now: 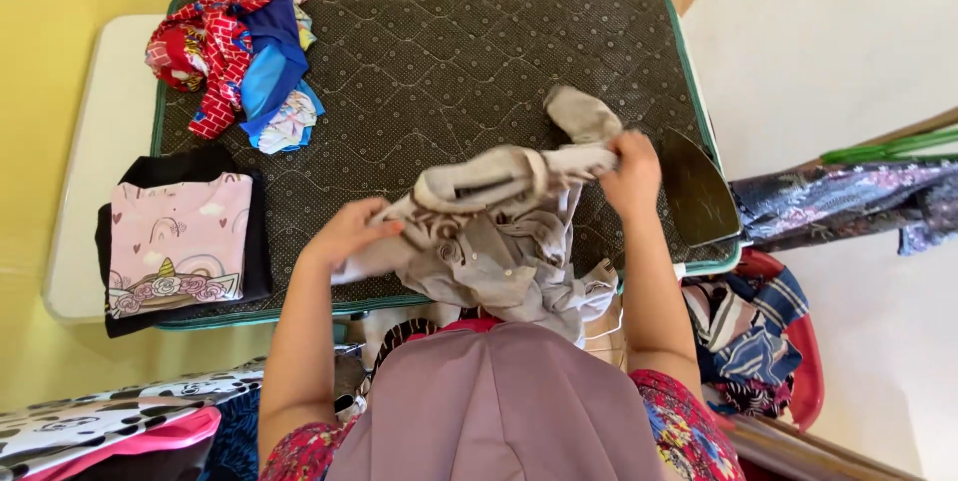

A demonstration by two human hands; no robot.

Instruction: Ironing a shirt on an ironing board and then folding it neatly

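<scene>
both hands are pinching a crumpled grey cotton garment [499,232], left hand [349,230] gripping one end, right hand [631,174] the other, lifting it taut over the dark quilted ironing mat [439,62], seemingly to straighten it; a folded pink unicorn shirt [180,241] is lying aside, left.

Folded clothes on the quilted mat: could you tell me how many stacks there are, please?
1: the folded stack with a pink top uppermost lies at the mat's front left corner. The red and blue heap at the far left corner is unfolded. More may be hidden behind the person's arms.
</scene>
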